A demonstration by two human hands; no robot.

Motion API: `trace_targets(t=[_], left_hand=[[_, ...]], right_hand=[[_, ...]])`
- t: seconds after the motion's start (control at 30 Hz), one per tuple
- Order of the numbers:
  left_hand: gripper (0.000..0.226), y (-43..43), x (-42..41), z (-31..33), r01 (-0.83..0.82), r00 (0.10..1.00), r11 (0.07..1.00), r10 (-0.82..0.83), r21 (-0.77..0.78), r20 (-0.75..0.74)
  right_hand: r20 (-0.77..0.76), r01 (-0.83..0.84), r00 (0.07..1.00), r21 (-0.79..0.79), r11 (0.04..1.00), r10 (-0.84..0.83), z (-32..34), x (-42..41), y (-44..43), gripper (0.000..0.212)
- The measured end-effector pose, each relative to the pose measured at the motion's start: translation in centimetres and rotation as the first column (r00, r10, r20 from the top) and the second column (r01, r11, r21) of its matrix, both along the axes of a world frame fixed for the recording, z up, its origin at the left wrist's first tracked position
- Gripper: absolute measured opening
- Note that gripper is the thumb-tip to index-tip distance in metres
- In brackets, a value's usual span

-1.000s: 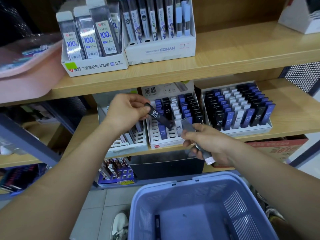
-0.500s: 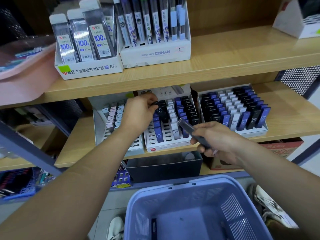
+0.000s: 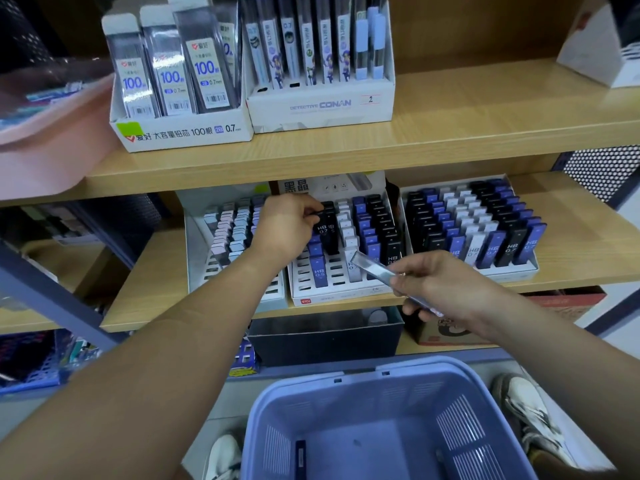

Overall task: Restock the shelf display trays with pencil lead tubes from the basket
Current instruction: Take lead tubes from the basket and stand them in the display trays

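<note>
Wooden shelf (image 3: pixel 575 247), middle tray (image 3: pixel 337 284) part-filled: my left fingers (image 3: pixel 311 208) pinch a black tube (image 3: pixel 328 233) into place, my right fingers (image 3: pixel 405 276) grip a grey tube (image 3: pixel 372 266); basket (image 3: pixel 415 367) looks nearly emptied.

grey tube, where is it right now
In the head view the grey tube is pinched in the right hand, right of centre, with its free end pointing up-left in front of the middle tray and the basket below.

A stationery shop: wooden shelves (image 3: pixel 450 133) of display trays (image 3: pixel 346 294) and barcoded lead packs (image 3: pixel 207 74), shopping basket (image 3: pixel 304 403) below.
</note>
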State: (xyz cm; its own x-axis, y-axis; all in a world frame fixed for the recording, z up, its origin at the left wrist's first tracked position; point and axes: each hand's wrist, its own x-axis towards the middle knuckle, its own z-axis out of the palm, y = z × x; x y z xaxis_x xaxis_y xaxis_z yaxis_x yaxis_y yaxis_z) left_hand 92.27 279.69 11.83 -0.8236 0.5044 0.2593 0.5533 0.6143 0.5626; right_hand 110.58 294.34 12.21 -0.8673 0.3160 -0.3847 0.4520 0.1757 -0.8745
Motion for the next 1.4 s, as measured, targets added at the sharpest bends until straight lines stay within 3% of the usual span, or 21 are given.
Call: trace_targets(t=[0.17,0.27,0.43,0.6,0.77,0.9,1.23,1.4], left_hand=[[0.022,0.0,-0.5,0.2,-0.010,0.999,0.999,0.008,0.043,0.044],[0.019,0.0,-0.9,0.3,-0.010,0.999,0.999,0.008,0.047,0.040],[0.017,-0.1,-1.1,0.1,-0.006,0.996,0.998,0.000,0.059,0.091],[0.020,-0.1,-0.2,0.4,0.039,0.993,0.999,-0.043,0.035,0.108],[0.025,-0.7,0.3,0.6,0.097,0.993,0.995,-0.095,-0.027,0.069],[0.024,-1.2,0.3,0.3,0.069,0.996,0.997,-0.067,-0.032,0.059],[0.018,-0.8,1.3,0.7,0.139,0.987,0.988,-0.133,-0.062,0.089],[0.019,-0.8,1.7,1.2,0.194,0.979,0.974,-0.185,-0.120,0.079]], right_hand=[[-0.103,-0.111,0.983,0.328,0.938,0.153,-1.7,-1.4,-1.7,0.016],[-0.060,-0.143,0.972,0.622,0.770,0.229,-2.3,-2.2,-2.9,0.012],[0.015,-0.154,0.977,0.741,0.654,0.213,-2.2,-2.3,-4.1,0.012],[0.058,-0.184,0.980,0.617,0.765,0.189,-1.2,-2.1,-3.3,0.014],[0.061,-0.096,0.995,0.344,0.934,0.080,-0.1,-1.8,-1.6,0.019],[-0.011,-0.028,0.999,0.249,0.968,0.032,0.9,-1.5,-0.2,0.016],[0.028,-0.100,0.995,0.080,0.992,0.098,2.1,-0.8,1.6,0.013],[0.126,-0.129,0.984,0.018,0.992,0.125,1.5,-0.5,1.8,0.012]])
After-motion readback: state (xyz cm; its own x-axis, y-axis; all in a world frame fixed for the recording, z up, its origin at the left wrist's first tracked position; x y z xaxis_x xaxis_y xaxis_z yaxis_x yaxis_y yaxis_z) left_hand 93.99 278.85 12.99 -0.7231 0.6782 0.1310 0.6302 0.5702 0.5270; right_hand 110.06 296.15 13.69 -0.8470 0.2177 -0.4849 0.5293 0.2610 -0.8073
